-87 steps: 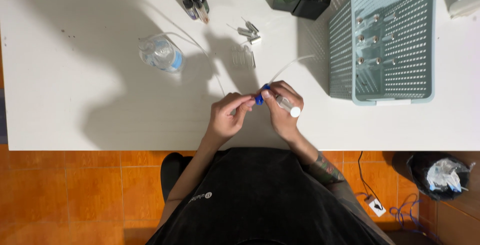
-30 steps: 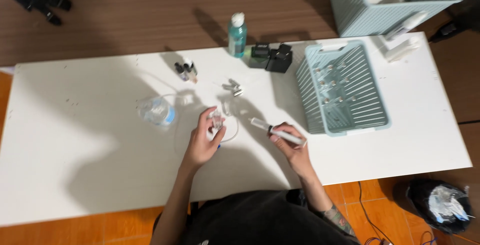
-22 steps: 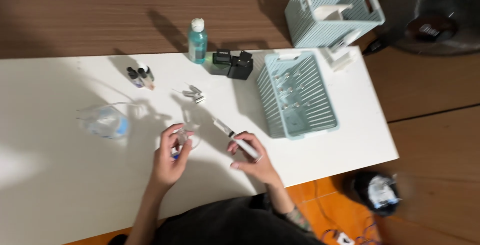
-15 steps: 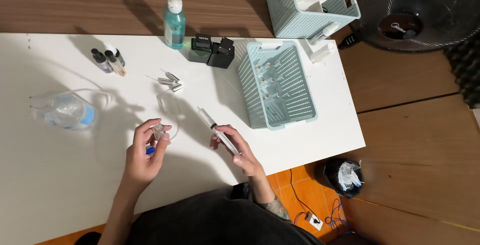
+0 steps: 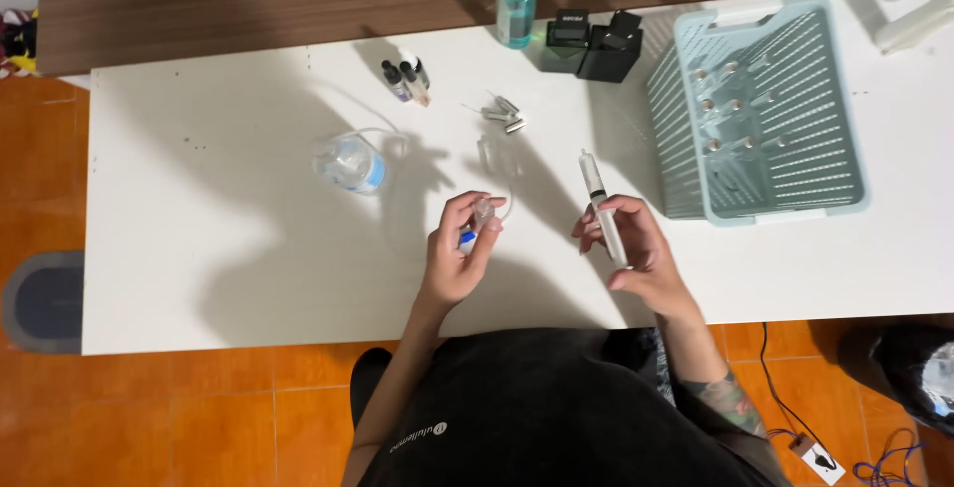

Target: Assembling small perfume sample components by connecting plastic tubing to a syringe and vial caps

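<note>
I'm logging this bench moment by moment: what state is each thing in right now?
left hand: closed on a small clear vial
small clear vial: held above the table, blue piece below it
right hand: gripping the syringe
syringe: held off the table, pointing away
plastic basket: lying flat, small vials inside
green bottle: upright, capped

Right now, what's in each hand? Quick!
Left hand: closed around a small clear vial with a blue cap.
Right hand: closed around a clear syringe, tip pointing away from the person.
</note>
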